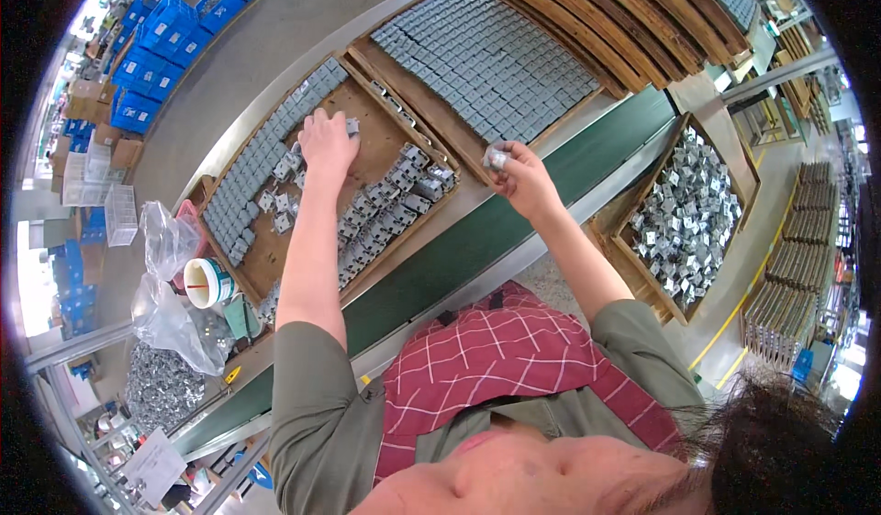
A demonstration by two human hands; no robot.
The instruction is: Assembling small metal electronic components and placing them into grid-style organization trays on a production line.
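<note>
Over the near wooden tray [374, 120], my left hand [328, 143] has its fingers curled round a small grey metal part [352, 127]. Neat rows of grey metal parts [262, 159] line that tray's left side, and loose ones [278, 205] lie below my hand. Shiny metal parts with holes [390, 198] stand in rows along its right side. My right hand [521, 180] is raised near the corner of a second tray, pinching a small silvery metal part [496, 158] between thumb and fingers. Grey parts [482, 56] cover this second tray in close rows.
A green conveyor belt [459, 267] runs between me and the trays. At the right stands a wooden box [633, 240] heaped with metal parts [688, 212]. Stacked wooden trays [587, 19] rise at the back. A white bucket [208, 283] and plastic bags [170, 318] sit at the left.
</note>
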